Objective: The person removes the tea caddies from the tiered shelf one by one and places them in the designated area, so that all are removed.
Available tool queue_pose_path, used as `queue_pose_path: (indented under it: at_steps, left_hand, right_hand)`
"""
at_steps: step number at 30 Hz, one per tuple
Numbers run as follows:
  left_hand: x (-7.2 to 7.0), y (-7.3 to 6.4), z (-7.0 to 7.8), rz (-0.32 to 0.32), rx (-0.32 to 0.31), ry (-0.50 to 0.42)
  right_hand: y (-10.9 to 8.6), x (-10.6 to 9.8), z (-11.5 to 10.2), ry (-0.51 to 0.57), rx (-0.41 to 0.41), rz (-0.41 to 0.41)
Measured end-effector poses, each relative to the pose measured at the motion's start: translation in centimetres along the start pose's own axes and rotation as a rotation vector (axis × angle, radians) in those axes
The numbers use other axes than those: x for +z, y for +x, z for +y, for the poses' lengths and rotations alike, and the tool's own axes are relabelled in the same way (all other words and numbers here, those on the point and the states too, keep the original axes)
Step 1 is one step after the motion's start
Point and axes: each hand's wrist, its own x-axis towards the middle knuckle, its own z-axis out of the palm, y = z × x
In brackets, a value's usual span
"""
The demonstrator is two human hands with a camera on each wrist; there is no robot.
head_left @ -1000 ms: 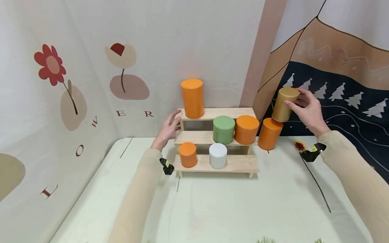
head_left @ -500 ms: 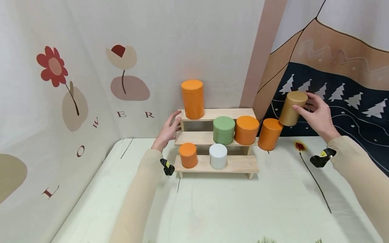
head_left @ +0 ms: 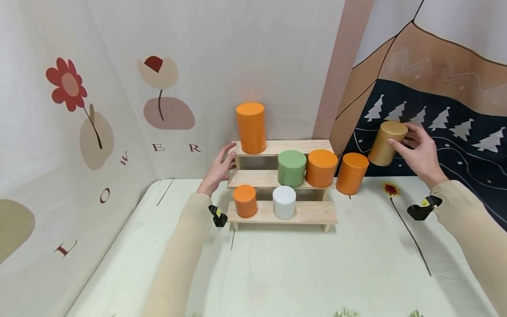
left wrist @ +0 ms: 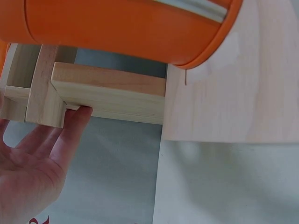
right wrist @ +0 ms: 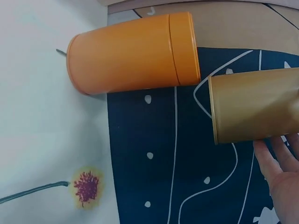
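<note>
My right hand [head_left: 420, 154] holds a gold tin canister [head_left: 387, 143] in the air, tilted a little. In the right wrist view the canister [right wrist: 256, 106] hangs apart from a tall orange canister [right wrist: 133, 53] on the table, above the height of its lid. My left hand [head_left: 217, 171] touches the left end of a three-tier wooden display stand [head_left: 282, 214]. The left wrist view has its fingers [left wrist: 72, 135] fairly straight against the stand's side frame; part of that hand is out of the picture.
The stand bears a tall orange canister [head_left: 251, 128] on top, a green tin [head_left: 292, 169] and an orange tin [head_left: 321, 168] mid-tier, and a small orange tin [head_left: 245, 201] and a white tin [head_left: 284, 203] below. A printed cloth [head_left: 443, 145] hangs behind.
My right hand has moved right and slightly down with the gold canister, away from above the orange canister on the table. The left hand stays at the stand.
</note>
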Motion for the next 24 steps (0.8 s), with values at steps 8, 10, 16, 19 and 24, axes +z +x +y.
queue_pose_path:
  at_steps: [8, 10, 16, 19, 24]
  left_hand:
    - [-0.2, 1.3, -1.7, 0.011, 0.011, -0.011]
    - [-0.3, 1.7, -2.3, 0.017, 0.018, -0.008]
    - [-0.3, 1.8, -2.6, 0.035, 0.042, 0.006]
    - [-0.3, 1.7, -2.6, 0.043, 0.038, 0.011]
    - [-0.3, 1.9, -2.6, 0.043, 0.027, 0.014]
  right_hand:
    - [-0.4, 0.1, 0.7, 0.01, 0.039, -0.008]
    - [-0.5, 0.2, 0.9, 0.014, 0.048, -0.009]
    - [-0.7, 1.0, 1.8, 0.03, 0.075, -0.006]
    - [-0.9, 1.4, 2.5, 0.047, 0.077, -0.004]
    - [0.1, 2.4, 6.9, 0.138, 0.087, 0.018]
